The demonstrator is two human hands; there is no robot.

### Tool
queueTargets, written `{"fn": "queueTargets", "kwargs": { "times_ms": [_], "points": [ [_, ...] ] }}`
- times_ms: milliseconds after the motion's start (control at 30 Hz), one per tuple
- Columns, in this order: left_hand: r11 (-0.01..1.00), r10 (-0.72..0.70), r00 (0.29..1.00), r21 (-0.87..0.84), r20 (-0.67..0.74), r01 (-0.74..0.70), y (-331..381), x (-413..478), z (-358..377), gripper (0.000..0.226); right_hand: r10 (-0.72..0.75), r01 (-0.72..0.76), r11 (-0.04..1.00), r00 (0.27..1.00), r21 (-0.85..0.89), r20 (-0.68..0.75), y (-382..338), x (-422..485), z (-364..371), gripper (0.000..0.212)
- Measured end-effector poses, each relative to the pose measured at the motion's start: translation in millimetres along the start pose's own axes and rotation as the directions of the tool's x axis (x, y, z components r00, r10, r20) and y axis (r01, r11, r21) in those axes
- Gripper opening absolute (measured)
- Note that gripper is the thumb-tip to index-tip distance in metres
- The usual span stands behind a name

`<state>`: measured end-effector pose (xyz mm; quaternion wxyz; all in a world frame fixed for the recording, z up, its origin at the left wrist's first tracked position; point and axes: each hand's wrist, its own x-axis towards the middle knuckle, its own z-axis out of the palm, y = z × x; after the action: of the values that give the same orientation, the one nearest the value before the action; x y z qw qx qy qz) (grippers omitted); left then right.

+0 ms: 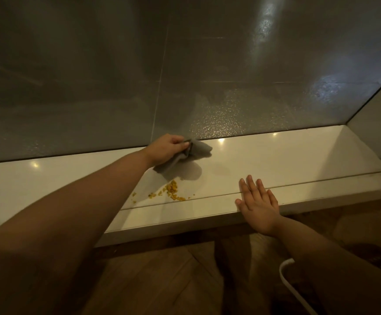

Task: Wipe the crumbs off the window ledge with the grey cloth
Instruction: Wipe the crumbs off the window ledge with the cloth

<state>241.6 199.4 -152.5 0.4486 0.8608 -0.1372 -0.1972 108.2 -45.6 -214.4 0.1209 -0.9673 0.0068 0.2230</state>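
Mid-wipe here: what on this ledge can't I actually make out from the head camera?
- Ledge under the grey cloth: hidden by the cloth and left hand, so crumbs there are unknown.
- Ledge's left part: covered by the left forearm.
- Ledge under the right hand: hidden by the flat palm.
- Crumbs: too small to identify.
- Outside: blurred by the frosted window glass.
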Motion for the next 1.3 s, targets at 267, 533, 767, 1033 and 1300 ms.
{"fn": "queueTargets", "kwargs": {
  "times_ms": [267, 533, 767, 1033, 1300],
  "points": [
    [0.943, 0.066, 0.994, 0.321, 0.09, -0.092, -12, 23, 28, 0.046, -0.009, 0.009, 1.0, 1.0, 0.006, -0.007, 2, 0, 1, 0.059],
    [0.985, -0.092, 0.982, 0.157, 0.162, 0.067, -29, 20, 41, 0.046, -0.002, 0.002, 1.0, 1.0, 0.001, -0.007, 1, 1, 2, 0.058],
    [0.97, -0.092, 0.98, 0.237, 0.175, 0.049, -11, 23, 53, 0.051, -0.015, 0.015, 1.0, 1.0, 0.003, -0.014, 3, 2, 4, 0.059],
    [0.994, -0.091, 0.935, 0.086, 0.344, 0.065, 7, 18, 71, 0.049, -0.03, 0.03, 0.999, 0.999, 0.015, -0.01, 6, 3, 5, 0.059],
    [0.984, -0.131, 0.846, 0.175, 0.517, 0.045, -10, 2, 50, 0.042, -0.008, 0.008, 1.0, 1.0, 0.009, -0.014, 2, 1, 3, 0.059]
  ]
}}
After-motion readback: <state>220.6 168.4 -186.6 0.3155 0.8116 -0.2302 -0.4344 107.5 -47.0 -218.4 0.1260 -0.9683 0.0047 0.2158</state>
